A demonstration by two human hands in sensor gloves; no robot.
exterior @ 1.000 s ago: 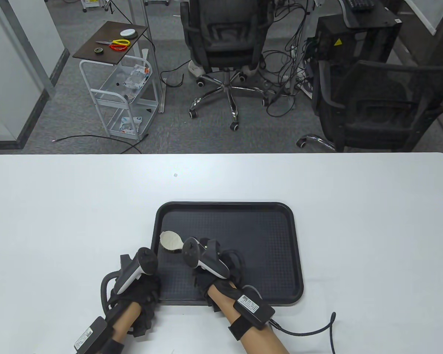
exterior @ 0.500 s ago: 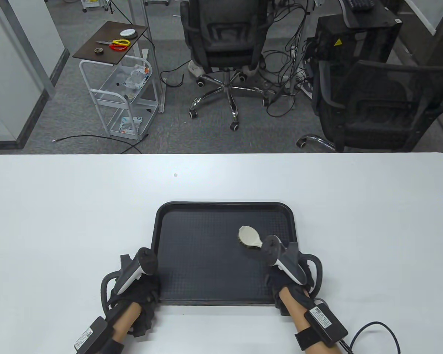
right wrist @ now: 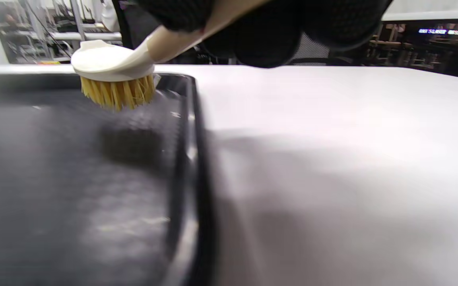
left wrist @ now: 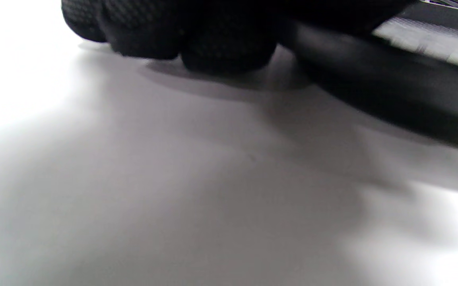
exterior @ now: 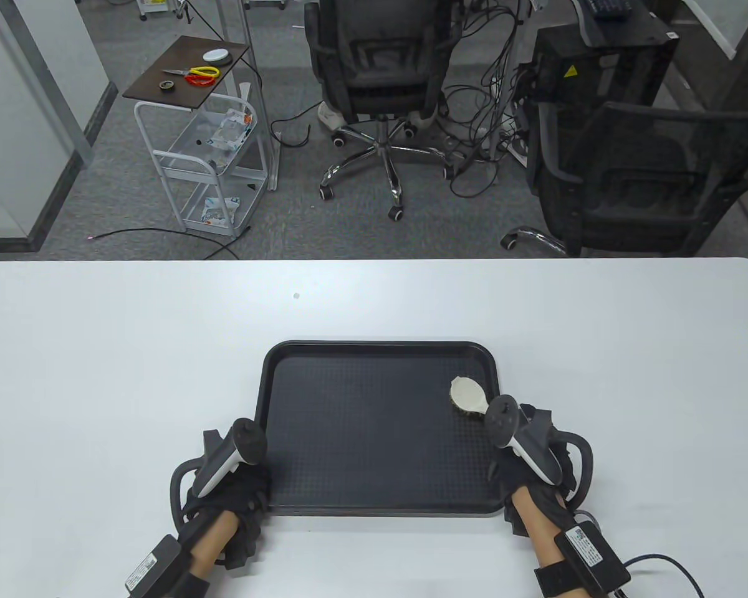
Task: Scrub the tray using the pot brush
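tray (exterior: pixel 380 430), black and rectangular with a raised rim and a textured floor, lies on a white counter (exterior: pixel 100 349) toward the counter's 6 o'clock edge. pot brush (exterior: pixel 467 396), with a cream head and yellow bristles, stands inside the tray close to the rim at the tray's 3 o'clock side; in the right wrist view the pot brush (right wrist: pixel 111 73) has its bristles pointing down at the tray floor (right wrist: pixel 54 178), just inside the rim, though whether the tips touch the floor is hard to tell. right hand (exterior: pixel 539 458), in a black glove with a tracker strapped on its back, sits at the tray's 4 o'clock corner, its grip wrapped around the brush's pale handle, which slants up from the head into the gloved fingers (right wrist: pixel 268 35). left hand (exterior: pixel 230 483), also gloved with a tracker, is at the tray's 7 o'clock corner. in the left wrist view its fingers (left wrist: pixel 221 43) are curled with the tips down on the counter, just beside the tray's dark rim (left wrist: pixel 392 99); whether the left grip actually pinches the rim cannot be told. two black office chairs (exterior: pixel 380 75) and a small white cart (exterior: pixel 212 156) stand on the grey floor beyond the counter's 12 o'clock edge.
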